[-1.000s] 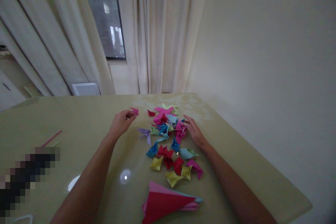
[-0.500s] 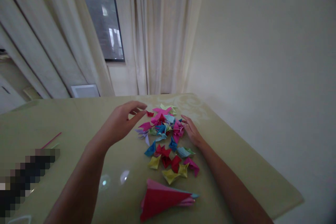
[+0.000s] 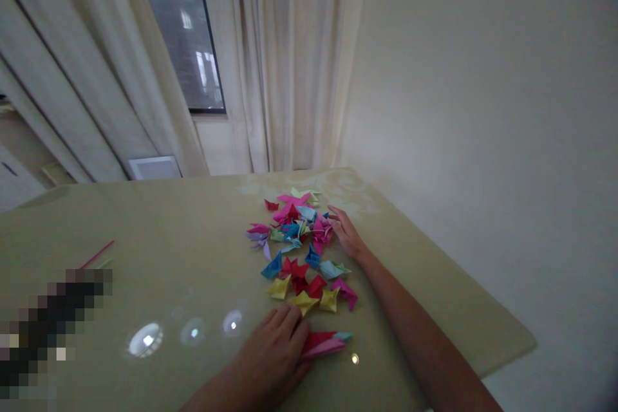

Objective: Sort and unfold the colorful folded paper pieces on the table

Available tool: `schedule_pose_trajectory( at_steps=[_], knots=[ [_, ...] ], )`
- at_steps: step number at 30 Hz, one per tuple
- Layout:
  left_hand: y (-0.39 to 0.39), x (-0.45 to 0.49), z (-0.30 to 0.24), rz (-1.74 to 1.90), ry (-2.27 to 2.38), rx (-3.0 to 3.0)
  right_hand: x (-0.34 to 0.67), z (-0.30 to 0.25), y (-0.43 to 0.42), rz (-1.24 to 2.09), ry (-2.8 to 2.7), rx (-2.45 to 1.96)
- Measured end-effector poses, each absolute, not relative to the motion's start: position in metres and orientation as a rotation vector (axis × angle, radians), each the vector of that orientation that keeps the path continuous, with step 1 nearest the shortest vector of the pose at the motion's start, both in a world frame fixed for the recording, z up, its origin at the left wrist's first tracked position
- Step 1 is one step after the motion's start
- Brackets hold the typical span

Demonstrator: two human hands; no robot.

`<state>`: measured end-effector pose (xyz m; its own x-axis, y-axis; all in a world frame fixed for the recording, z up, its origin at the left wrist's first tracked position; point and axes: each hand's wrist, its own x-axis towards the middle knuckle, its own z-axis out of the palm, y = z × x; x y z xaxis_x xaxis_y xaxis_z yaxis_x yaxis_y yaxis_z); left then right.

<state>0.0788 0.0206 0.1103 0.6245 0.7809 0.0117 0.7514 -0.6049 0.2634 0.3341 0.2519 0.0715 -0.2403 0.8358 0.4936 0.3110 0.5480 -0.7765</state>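
My left hand [image 3: 280, 347] lies over the wide end of a pointed bundle of folded paper [image 3: 324, 342] in red, pink and light blue, which looks like paper planes laid together. Its fingers are curled down on the bundle and hide much of it; only the tip sticks out to the right. My right hand [image 3: 347, 232] rests at the right side of a heap of colourful origami pieces [image 3: 292, 228], its fingers stretched out beside a magenta paper flower [image 3: 322, 230]. Nearer to me, yellow folded pieces [image 3: 304, 302] and red ones [image 3: 294, 268] lie loosely grouped.
A pale green table [image 3: 193, 225] carries everything, with its right edge near the white wall [image 3: 458, 141]. A thin pink stick [image 3: 96, 254] lies at the left beside a blurred-out dark area. Curtains [image 3: 299, 64] and a window [image 3: 178, 32] stand behind.
My left hand has come from the far left side of the heap back towards me and down onto the paper bundle. My right hand stays beside the heap.
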Motion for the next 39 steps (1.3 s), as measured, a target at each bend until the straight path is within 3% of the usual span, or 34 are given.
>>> schedule_pose_trajectory(
  at_steps=[11, 17, 39],
  knots=[
    [0.013, 0.087, 0.1, 0.252, 1.163, 2.7, 0.333, 0.071, 0.254, 0.607, -1.778, -0.989],
    [0.013, 0.094, 0.095, 0.118, 1.184, 2.713, 0.331, 0.074, 0.249, 0.567, -1.733, -1.026],
    [0.014, 0.083, 0.088, 0.443, 1.011, 2.623, 0.335, 0.077, 0.246, 0.579, -1.56, -1.064]
  ],
)
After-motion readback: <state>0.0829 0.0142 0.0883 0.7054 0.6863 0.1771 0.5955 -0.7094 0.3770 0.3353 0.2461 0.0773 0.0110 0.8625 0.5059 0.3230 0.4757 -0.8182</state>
